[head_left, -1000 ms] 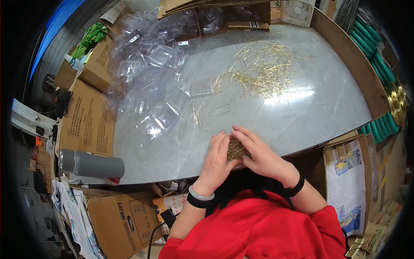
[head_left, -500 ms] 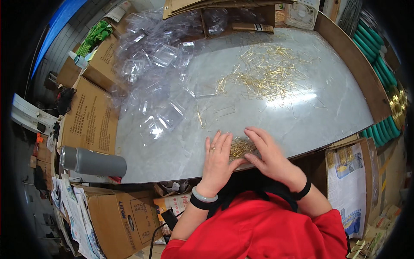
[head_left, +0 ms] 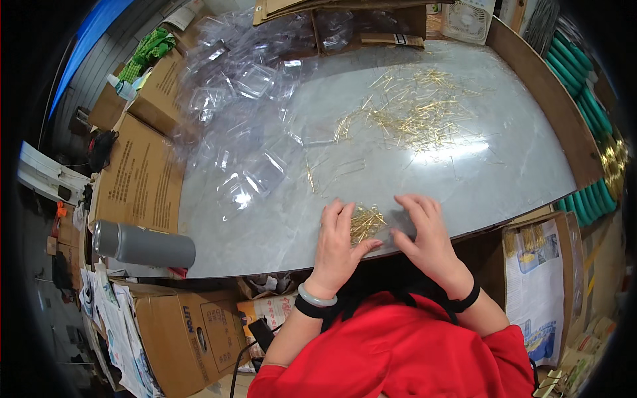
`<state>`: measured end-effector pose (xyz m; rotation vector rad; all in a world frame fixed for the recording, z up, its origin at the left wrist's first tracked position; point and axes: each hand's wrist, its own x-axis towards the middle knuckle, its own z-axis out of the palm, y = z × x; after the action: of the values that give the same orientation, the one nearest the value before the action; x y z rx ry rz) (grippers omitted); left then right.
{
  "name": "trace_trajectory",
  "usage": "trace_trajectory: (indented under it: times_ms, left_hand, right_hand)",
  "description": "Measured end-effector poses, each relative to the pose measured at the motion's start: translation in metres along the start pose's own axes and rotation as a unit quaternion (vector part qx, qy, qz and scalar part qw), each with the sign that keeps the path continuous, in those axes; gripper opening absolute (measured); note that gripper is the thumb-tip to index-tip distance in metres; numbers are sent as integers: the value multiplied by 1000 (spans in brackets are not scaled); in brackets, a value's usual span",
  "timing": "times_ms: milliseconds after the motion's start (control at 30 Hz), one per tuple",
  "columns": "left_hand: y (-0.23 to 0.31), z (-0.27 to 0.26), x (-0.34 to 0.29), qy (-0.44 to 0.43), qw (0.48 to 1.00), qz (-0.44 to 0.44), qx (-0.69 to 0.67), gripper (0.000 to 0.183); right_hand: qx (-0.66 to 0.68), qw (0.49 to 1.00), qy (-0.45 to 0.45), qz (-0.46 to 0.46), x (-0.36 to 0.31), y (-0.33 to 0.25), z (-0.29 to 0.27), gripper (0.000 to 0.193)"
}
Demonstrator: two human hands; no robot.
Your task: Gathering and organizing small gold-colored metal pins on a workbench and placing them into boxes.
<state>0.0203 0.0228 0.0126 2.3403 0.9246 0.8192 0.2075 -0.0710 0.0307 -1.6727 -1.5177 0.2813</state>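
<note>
- Head view, looking down: a grey table reaches away from a person in red, whose two bare hands are near its front edge.
- A small bundle of thin, gold-coloured bent wires lies on the table between the hands, close to that edge.
- The left hand is loosely cupped along the bundle's left side, fingers extended and thumb reaching beneath its near end; it appears to touch the wires without clenching.
- The right hand is released and holds nothing, fingers parted, just to the right of the bundle and apart from it.
- Each wire looks light, springy and fairly stiff, smooth enough to slide against its neighbours and easy to bend out of shape. The bundle seems best taken around its middle, with both sides supported, since its ends look ragged and likely to snag.
- Farther back lies a loose, tangled pile of similar wires; to its left, heaped clear plastic packaging.
</note>
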Motion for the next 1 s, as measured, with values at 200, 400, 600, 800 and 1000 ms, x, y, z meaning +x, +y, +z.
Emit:
trace_trajectory:
  times_ms: [200,400,600,800,1000]
  left_hand:
    - [-4,1,6,-31,997,58,41,86]
    - [-4,3,5,-26,997,55,37,79]
    - [-3,3,2,-13,996,74,51,66]
    - [-3,3,2,-17,997,76,27,64]
    - [3,0,0,-10,999,-11,-51,74]
  right_hand:
    - [-99,989,19,-107,9,15,1,19]
    - [-35,994,4,-104,19,20,15,16]
    - [-45,997,36,-53,24,14,13,14]
    - [-78,992,-39,-88,41,10,25,12]
    - [31,987,-127,-95,58,10,36,28]
